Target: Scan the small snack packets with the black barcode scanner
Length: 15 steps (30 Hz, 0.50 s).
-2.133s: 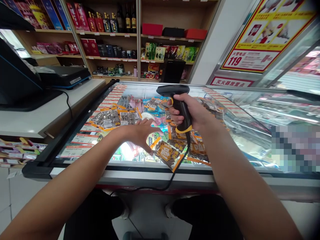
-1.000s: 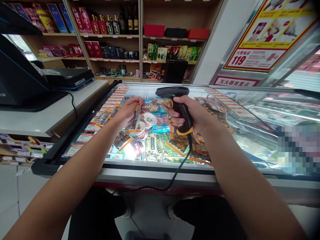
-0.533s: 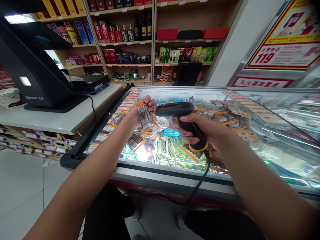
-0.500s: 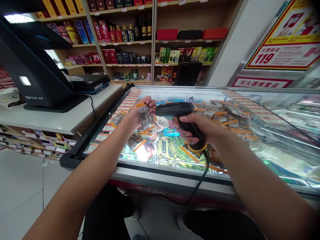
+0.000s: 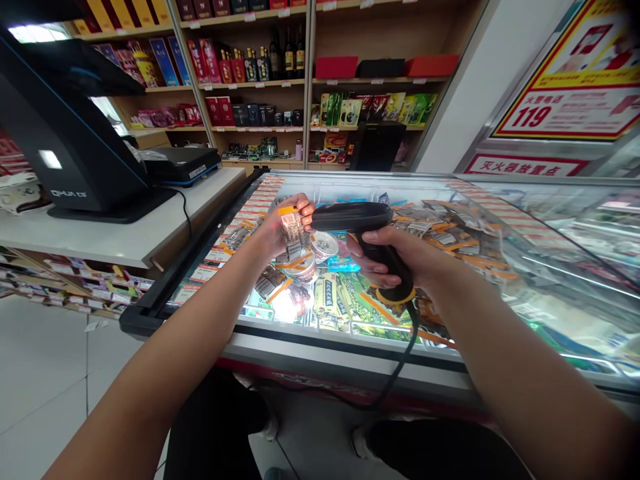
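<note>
Orange-edged packet point(image 5: 294, 235) is hanging from our left hand point(image 5: 273, 233) in the head view, its top strip sitting at the fingers and its printed face lying in front of the palm. It is facing the front end of the barcode scanner point(image 5: 354, 216), which we are holding level, just to the right of it. We are seeing the packet's lower end overlapping another orange strip, so we cannot tell quite where it is finishing. The small print is blurring beyond reading, and our left thumb is mostly hiding. The scanner is covering part of our right hand point(image 5: 417, 257), and the picture's edges are cutting off both forearms. Whether our left fingertips are touching the scanner's nose, we cannot tell. Below, a white-lidded tub point(image 5: 325, 245) and green packages point(image 5: 327, 300) are showing at the glass-topped case point(image 5: 350, 353), the glare partly washing out what is lying nearby. Our left fingers are pinching the packet near its top, pressed together around that edge. Our right hand is wrapping the scanner's handle, its fingers curling closed, with the cable point(image 5: 415, 325) trailing down from the handle's yellow-ringed base.
</note>
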Motion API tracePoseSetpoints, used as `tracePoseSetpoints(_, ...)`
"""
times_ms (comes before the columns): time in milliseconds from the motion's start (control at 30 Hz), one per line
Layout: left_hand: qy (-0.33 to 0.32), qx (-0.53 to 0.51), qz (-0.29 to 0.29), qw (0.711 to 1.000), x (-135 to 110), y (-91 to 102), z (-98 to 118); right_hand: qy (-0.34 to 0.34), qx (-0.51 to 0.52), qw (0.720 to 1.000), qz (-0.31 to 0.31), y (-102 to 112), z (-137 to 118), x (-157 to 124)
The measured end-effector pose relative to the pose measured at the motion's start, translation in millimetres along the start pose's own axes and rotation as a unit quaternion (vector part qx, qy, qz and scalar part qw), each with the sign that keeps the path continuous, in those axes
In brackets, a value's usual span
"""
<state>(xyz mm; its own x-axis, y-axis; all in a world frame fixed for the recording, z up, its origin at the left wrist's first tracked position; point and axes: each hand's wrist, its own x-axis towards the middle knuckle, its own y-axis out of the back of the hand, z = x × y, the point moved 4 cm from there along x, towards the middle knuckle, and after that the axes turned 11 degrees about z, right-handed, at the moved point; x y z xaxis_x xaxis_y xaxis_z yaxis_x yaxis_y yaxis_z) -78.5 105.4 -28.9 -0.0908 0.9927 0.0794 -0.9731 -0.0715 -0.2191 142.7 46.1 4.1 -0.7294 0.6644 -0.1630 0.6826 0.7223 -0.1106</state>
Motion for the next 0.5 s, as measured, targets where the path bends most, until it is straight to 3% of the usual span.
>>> tracePoseSetpoints(133, -0.006, -0.088, -0.043, 0.995, -5.6, -9.5, 3.6, -0.001, 0.013, 1.000, -0.003, -1.6, -2.1, -1.3)
tracePoseSetpoints(300, -0.014, -0.096, -0.050, 0.994, -15.1, -14.2, 17.8, -0.007, 0.052, 0.999, 0.013, -0.4, -4.0, -1.3)
tracePoseSetpoints(400, -0.051, 0.003, -0.032, 0.998, -16.8, -5.8, 33.9, -0.003, 0.091, 0.994, 0.056, 5.9, -5.9, 1.6)
tracePoseSetpoints(500, -0.114, 0.185, 0.063, 0.974, -13.3, 12.8, 47.9, 0.002, 0.131, 0.987, 0.097, 14.2, -9.3, 4.9)
